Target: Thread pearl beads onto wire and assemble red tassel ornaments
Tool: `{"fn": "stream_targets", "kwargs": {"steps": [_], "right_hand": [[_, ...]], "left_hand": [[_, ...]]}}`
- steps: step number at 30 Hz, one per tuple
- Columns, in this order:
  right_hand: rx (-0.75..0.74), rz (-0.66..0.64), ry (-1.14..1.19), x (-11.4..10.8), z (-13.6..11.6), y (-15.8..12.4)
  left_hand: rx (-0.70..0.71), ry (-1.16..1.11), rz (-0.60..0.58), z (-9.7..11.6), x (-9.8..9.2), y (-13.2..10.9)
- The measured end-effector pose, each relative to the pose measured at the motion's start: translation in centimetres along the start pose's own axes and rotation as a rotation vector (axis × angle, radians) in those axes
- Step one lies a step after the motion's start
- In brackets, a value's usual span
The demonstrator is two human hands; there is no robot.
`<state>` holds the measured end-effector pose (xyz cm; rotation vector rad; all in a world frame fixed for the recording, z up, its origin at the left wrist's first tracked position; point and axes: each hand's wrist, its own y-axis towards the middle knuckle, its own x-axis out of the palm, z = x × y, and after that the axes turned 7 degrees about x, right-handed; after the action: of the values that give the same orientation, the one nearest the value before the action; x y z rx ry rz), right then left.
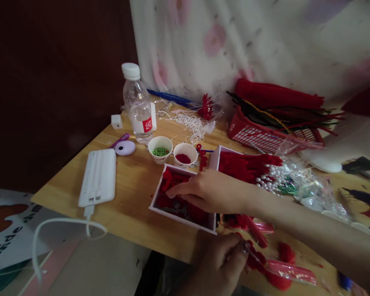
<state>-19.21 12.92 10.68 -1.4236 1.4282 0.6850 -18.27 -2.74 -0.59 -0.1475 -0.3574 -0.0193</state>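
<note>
Red fuzzy pieces (172, 181) fill your white box (182, 219), and there's a red fuzzy strip (255, 260) in your left hand (218, 263). One white cup (160, 160) has green beads (160, 151), its white neighbour (185, 149) dark red beads (182, 158). Behind them are a red mesh basket (265, 137), a white power bank (98, 176) and a white curtain (234, 41) blotched pink.

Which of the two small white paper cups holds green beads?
The left small white paper cup, nearest the clear plastic water bottle; the other cup holds red beads.
</note>
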Motion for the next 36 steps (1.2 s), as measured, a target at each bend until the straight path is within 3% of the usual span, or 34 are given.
{"fn": "stream_targets", "kwargs": {"steps": [5, 9, 13, 15, 18, 22, 26, 31, 36], "right_hand": [[0.099, 0.033, -0.325, 2.1, -0.6, 2.5], [0.105, 0.028, -0.303, 2.4, -0.8, 3.4], [0.017, 0.032, -0.269, 2.1, -0.2, 2.6], [0.021, 0.091, -0.105, 2.1, 0.3, 1.7], [0.172, 0.146, 0.399, 2.2, 1.2, 0.4], [0.411, -0.025, 0.895, 1.6, 1.9, -0.8], [0.540, -0.061, 1.038, 1.0, 2.1, -1.2], [0.590, -0.036, 1.076, 0.5, 2.4, -1.7], [0.574, 0.104, 1.050, -1.1, 1.2, -5.9]], "left_hand": [[0.012, 0.015, -0.009, 0.1, 0.0, -0.1], [0.039, -0.007, -0.026, 0.3, 0.0, 0.1], [0.056, -0.041, -0.051, 0.6, 0.1, 0.3], [0.058, -0.063, -0.069, 0.9, 0.1, 0.4], [0.067, -0.069, -0.073, 1.3, 0.1, 0.4], [0.066, -0.041, -0.061, 1.2, 0.1, 0.4], [0.063, -0.008, -0.040, 0.6, 0.1, 0.3], [0.079, -0.033, -0.049, 0.5, 0.1, 0.4], [0.049, -0.059, -0.006, 0.9, 0.0, 0.3]]}}
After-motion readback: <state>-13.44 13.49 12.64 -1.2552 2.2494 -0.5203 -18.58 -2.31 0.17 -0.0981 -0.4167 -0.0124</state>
